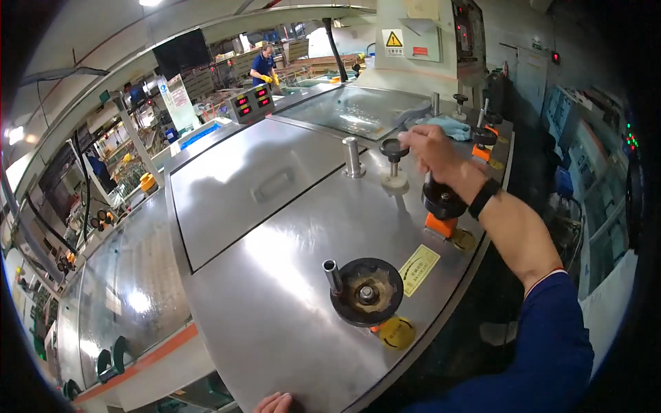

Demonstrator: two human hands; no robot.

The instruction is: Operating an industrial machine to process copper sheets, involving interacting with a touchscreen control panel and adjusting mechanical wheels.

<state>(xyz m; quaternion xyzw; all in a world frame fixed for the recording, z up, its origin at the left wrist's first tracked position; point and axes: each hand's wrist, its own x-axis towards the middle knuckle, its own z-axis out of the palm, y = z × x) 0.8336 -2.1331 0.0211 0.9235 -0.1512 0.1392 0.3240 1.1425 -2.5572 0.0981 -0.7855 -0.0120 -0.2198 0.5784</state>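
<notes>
1. Right hand (437, 153) closed on the right-hand rim of a small black knob (394, 146), with fingers bunched in. Can't tell how tight.
2. About that knob: round, dark, slightly dished on top, up on a short shiny stem with a pale round collar (394, 181) at the bottom. Standing upright on a big steel top (275, 330), right at the fingertips.
3. Left hand (274, 403) way nearer than the grip, at the lower rim of the view. Just fingers showing at the steel, so can't tell if holding anything.
4. Tight spots: a bright metal post (353, 158) just left of the grip, a black handwheel (441, 204) partly tucked behind the wrist, over an orange block (439, 224). Plus a bluish cloth (454, 128) just beyond the knuckles.
5. Edges: long right side of the steel slanting past the wrist, with dark floor beyond. Glass panel (351, 110) farther out than the grip, steel hatch (234, 165) to the left past the post.
6. Most room: flat steel nearer and left of the grip, down to a larger handwheel (348, 313) with an upright crank handle (332, 275) and a yellow label (418, 270) beside it.
</notes>
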